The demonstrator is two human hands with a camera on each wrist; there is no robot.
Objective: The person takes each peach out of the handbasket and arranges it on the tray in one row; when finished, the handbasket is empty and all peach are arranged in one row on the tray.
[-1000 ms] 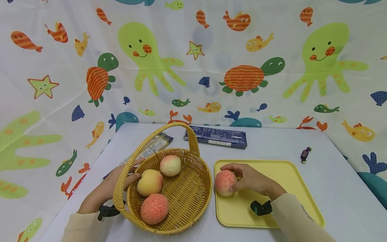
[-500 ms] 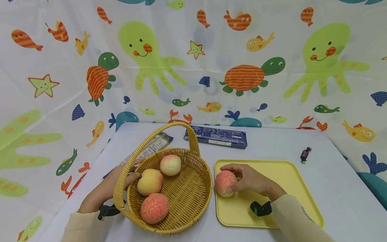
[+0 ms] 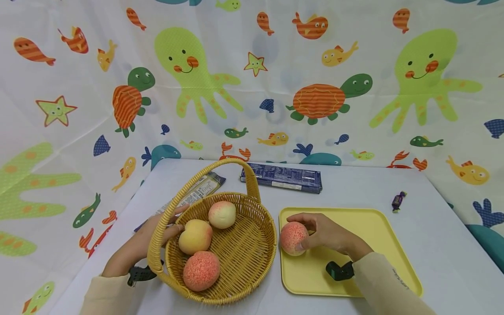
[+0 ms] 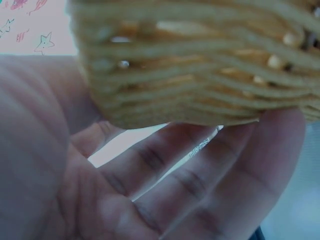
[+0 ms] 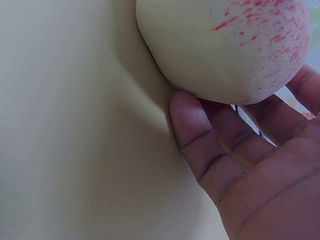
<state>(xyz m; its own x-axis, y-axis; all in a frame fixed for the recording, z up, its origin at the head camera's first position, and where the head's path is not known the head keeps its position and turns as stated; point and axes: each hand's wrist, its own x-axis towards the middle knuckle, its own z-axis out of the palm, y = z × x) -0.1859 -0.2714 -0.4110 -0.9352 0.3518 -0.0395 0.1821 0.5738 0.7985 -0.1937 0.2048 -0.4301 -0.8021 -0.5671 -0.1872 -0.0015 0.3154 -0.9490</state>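
Your right grip [image 3: 327,234] is pinching a likely light, round pink-white peach [image 3: 292,238] sidewise; left grip [image 3: 144,236] is holding a tan wicker basket [image 3: 242,253].

The basket [image 3: 246,247] partly hides the packet [image 3: 202,189], print on the blue box [image 3: 281,177] is illegible, and the right wrist view crops the peach [image 5: 215,50].

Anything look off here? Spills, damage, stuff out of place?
Nothing visibly spilled or damaged. Slightly odd: a purple-wrapped candy lies alone on the table, just off the far right corner of the yellow tray, and a packet lies slantwise, partly hidden behind the wicker basket.
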